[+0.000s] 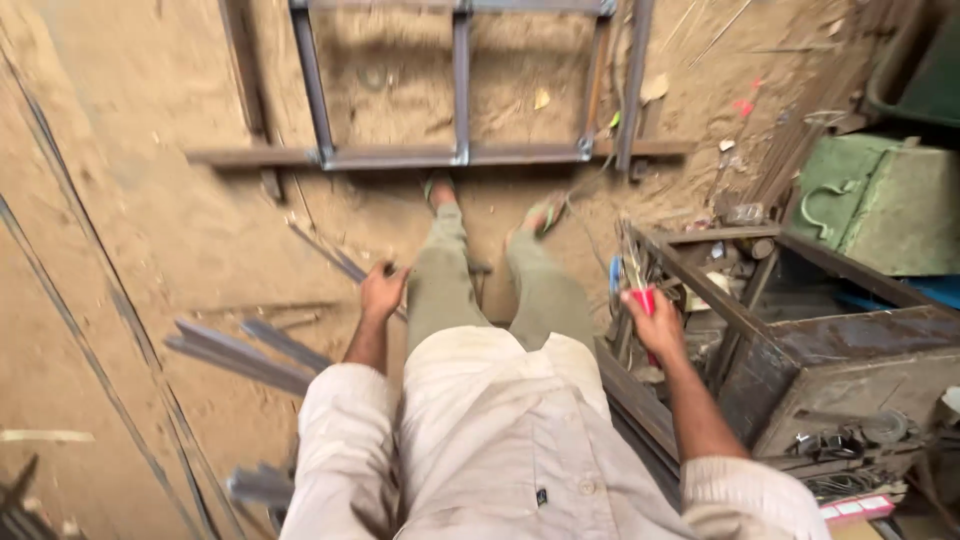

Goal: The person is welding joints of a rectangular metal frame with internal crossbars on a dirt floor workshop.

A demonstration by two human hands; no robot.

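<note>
Left hand (382, 292) grips a steel rod (330, 255), apparently angled up-left

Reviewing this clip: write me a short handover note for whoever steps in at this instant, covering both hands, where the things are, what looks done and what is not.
Left hand: closed grip on a thin dark metal rod that runs out over the sandy ground.
Right hand: closed around a small red-handled tool; its working end is blurred.
Rectangular grey steel bar frame lies flat on the ground ahead of the feet, its bars already set as a grid; whether the joints are finished cannot be told.
Loose grey steel angle bars lie to the left, not in the frame.
Rusty metal work table with clutter stands at right.
</note>
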